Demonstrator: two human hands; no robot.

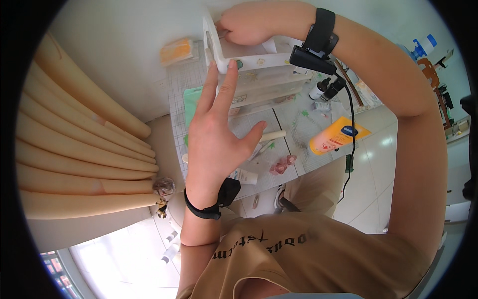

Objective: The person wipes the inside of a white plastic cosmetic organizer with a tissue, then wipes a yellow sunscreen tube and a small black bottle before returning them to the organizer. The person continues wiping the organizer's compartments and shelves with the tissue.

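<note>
My right hand (246,24) reaches over the top tray of a white plastic drawer unit (271,61). Its fingers are curled in at the tray's left inner side, around something mostly hidden; only a small greyish edge shows. My left hand (216,127) is open, back up, with thumb spread and two fingers stretched to the tray's front left corner, where they seem to touch the rim. Beside those fingertips sits a small green round spot (239,64) on the rim. Clear drawers (264,92) stack below the tray. A pale stick-like thing (274,135) lies just past my left thumb.
On the patterned tabletop stand two dark bottles (326,89), an orange-yellow squeeze bottle (331,138), a pink hair clip (283,165) and a white tube (245,175). An orange packet (177,51) lies behind left. A black cable (353,139) hangs from my right wrist. Beige curtains (89,149) hang at left.
</note>
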